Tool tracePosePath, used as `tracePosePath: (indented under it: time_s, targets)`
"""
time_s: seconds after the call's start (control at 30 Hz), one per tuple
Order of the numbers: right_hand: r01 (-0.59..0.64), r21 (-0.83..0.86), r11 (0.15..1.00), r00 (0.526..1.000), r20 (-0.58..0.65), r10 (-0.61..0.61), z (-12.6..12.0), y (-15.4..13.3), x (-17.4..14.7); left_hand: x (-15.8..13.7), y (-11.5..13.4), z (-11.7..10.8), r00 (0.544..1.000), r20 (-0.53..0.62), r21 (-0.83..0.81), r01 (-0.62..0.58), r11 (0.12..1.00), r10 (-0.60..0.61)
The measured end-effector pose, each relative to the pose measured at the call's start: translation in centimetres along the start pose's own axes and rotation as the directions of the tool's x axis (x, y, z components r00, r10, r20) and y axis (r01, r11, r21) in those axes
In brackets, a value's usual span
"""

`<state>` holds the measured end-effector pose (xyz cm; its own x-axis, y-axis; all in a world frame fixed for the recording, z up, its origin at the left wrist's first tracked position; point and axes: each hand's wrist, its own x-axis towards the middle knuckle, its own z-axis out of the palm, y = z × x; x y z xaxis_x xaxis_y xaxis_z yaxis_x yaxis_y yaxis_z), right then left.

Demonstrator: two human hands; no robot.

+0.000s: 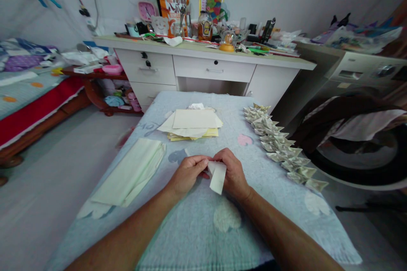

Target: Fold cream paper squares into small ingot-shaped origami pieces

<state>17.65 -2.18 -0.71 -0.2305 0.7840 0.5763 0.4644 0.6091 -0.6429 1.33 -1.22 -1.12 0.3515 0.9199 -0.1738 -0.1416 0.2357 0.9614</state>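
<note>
Over the middle of the cloth-covered table, my left hand (190, 172) and my right hand (233, 173) are closed on one small piece of folded paper (218, 177). Its pale flap hangs down between them. The left thumb presses on its upper left edge, while the right fingers curl around its right side and partly hide it. Beyond the hands lies a stack of paper sheets (192, 119), cream on top with yellow ones below. A thick folded bundle of pale green paper (129, 172) rests to the left. Rows of small folded paper boats (280, 144) line the right side.
A light blue patterned cloth (197, 237) covers the table. Behind it stands a white desk (216, 61) crowded with jars and an orange bag (173, 4). At right is a washing machine (359, 93) with its door open and clothes hanging out; at left, a bed (34, 97).
</note>
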Motion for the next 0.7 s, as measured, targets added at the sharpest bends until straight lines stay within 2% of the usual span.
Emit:
tracePosePath:
  time_s: [0.5, 0.7]
  targets:
    - [-0.016, 0.051, 0.999, 0.998, 0.059, 0.013, -0.50, 0.06, -0.02, -0.03, 0.97, -0.30, 0.985, -0.102, 0.178, -0.119, 0.977, 0.138]
    - [-0.024, 0.030, 0.999, 0.999, 0.027, 0.023, -0.52, 0.35, -0.25, -0.02, 0.83, -0.55, 0.986, -0.117, 0.097, -0.111, 0.989, 0.122]
